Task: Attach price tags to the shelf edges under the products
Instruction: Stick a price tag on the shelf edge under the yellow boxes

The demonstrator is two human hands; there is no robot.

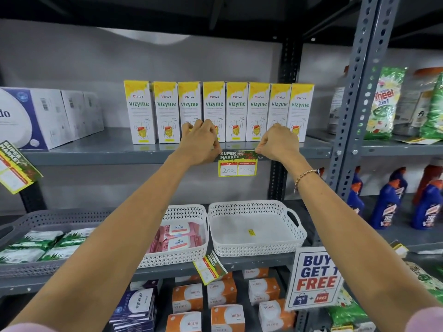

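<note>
Our left hand (200,142) and right hand (278,144), both curled tight, pinch the top corners of the price tag (237,163) against the grey shelf edge (119,157); the tag hangs between them, under the row of Viviva "vizyme" boxes (219,111). It reads "SUPER MARKET", with "200" and "100" handwritten below. Lower right, a sign (314,279) says "BUY GET 1 FREE".

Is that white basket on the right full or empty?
Nearly empty: the white basket shows its bare floor, with only a small yellow sticker lying inside.
</note>
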